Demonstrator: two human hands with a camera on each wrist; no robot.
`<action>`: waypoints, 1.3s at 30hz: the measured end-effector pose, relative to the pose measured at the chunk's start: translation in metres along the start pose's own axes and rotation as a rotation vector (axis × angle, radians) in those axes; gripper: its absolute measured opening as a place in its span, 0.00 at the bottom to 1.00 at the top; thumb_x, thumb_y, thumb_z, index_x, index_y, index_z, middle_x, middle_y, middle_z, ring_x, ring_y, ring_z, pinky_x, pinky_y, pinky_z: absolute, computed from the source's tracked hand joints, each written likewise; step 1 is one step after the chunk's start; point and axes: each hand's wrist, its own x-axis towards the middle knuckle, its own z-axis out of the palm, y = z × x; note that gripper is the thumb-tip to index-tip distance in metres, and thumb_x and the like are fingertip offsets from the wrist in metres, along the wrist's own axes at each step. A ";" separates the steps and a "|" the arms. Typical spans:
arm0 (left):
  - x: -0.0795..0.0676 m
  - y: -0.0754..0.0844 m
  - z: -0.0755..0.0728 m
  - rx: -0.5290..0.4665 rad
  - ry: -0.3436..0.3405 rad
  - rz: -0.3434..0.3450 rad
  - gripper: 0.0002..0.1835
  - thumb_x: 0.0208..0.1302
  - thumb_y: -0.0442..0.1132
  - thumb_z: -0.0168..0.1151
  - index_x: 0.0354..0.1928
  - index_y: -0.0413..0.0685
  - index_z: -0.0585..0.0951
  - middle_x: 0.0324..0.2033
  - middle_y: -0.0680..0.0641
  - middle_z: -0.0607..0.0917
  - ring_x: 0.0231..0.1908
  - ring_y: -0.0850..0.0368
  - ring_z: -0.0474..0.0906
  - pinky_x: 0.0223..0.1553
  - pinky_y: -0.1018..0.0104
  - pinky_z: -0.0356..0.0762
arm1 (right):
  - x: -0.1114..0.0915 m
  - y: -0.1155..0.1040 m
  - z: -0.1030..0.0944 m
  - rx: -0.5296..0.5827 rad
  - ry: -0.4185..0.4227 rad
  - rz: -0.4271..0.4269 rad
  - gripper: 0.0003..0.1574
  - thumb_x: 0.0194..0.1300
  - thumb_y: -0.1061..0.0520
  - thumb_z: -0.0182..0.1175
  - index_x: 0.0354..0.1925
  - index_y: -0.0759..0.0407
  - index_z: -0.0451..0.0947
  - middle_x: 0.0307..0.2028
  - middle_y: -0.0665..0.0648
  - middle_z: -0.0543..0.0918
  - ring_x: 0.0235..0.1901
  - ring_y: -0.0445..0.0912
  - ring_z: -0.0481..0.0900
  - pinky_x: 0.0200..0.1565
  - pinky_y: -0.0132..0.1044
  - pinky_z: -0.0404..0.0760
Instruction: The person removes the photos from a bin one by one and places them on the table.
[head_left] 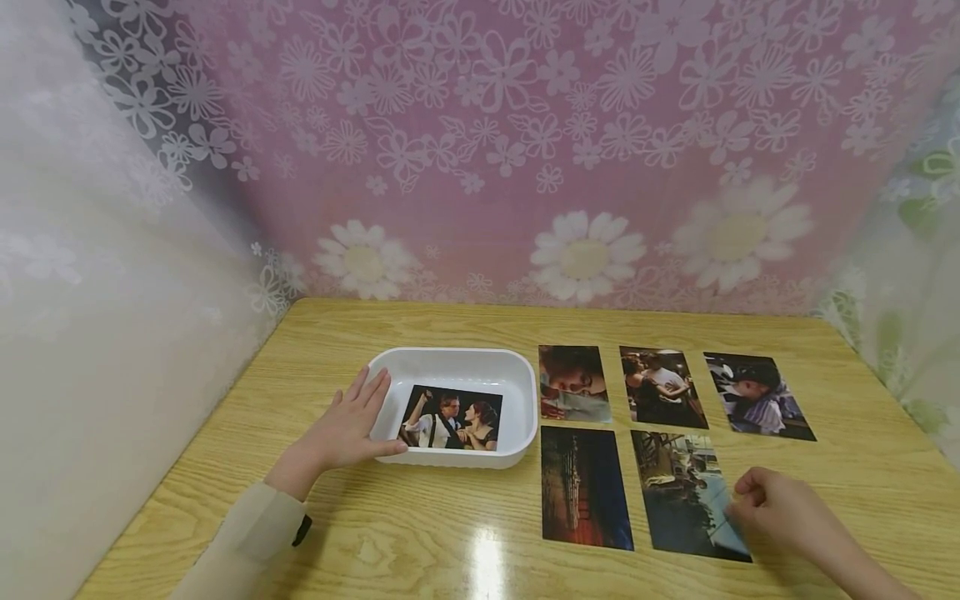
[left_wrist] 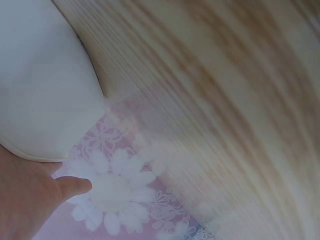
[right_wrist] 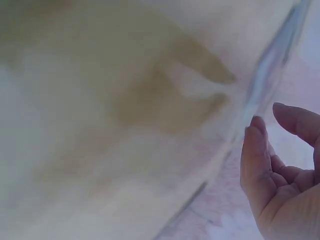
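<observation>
My left hand rests on the left end of a white rectangular tray, fingers spread along the rim and thumb at the front edge. In the left wrist view the tray's pale outer wall fills the upper left. Inside the tray lies a photo of two people facing each other. My right hand is at the right edge of a bluish photo in the front row. The right wrist view shows its thumb and fingertips apart, with nothing between them.
More photos lie right of the tray: a dark red-and-blue one in front, and behind it a face close-up, a dancing pair and a figure in a dark cap. Floral curtains enclose the wooden table.
</observation>
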 end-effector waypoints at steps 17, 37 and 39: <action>0.001 0.002 0.001 -0.003 0.011 0.016 0.54 0.49 0.66 0.55 0.67 0.35 0.48 0.66 0.40 0.48 0.65 0.42 0.34 0.52 0.33 0.46 | 0.024 -0.101 -0.008 0.036 0.081 -0.296 0.30 0.52 0.51 0.64 0.48 0.69 0.71 0.38 0.62 0.79 0.38 0.55 0.77 0.34 0.45 0.76; 0.000 0.000 0.000 0.008 0.024 0.016 0.54 0.49 0.66 0.56 0.67 0.35 0.48 0.66 0.40 0.47 0.65 0.41 0.34 0.52 0.33 0.46 | 0.078 -0.216 0.041 0.077 0.026 -0.538 0.28 0.53 0.54 0.64 0.50 0.64 0.72 0.45 0.59 0.76 0.45 0.51 0.74 0.43 0.44 0.73; 0.000 0.001 0.001 0.005 0.031 0.022 0.54 0.49 0.66 0.56 0.67 0.35 0.48 0.66 0.40 0.47 0.64 0.41 0.35 0.52 0.33 0.46 | 0.084 -0.224 0.047 0.058 0.007 -0.559 0.29 0.53 0.53 0.64 0.51 0.64 0.72 0.47 0.59 0.75 0.47 0.51 0.73 0.45 0.44 0.72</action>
